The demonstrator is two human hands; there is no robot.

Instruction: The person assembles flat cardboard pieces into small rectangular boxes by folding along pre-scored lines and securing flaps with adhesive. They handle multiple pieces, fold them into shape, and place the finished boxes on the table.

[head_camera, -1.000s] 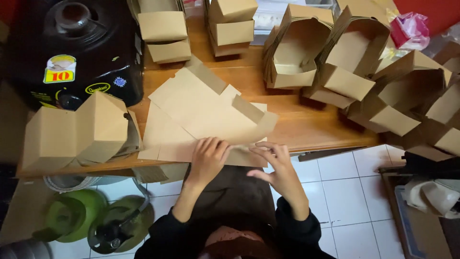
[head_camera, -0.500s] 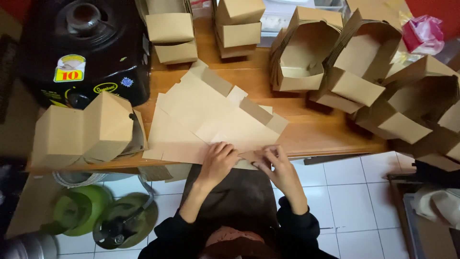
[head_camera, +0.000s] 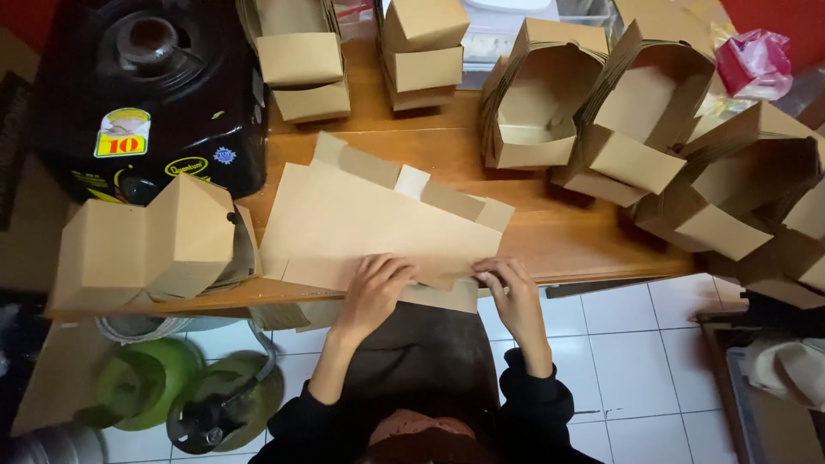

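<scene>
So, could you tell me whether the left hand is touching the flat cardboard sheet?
Touching: the head view shows the left hand pressed flat on the cardboard sheet, fingers spread over its near edge.

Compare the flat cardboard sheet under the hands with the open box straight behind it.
The flat sheet lies unfolded on the table; the open box is folded up with standing walls. Both hands, left hand and right hand, press on the sheet; nothing touches the box. The box nests in others. Both are plain brown cardboard.
</scene>
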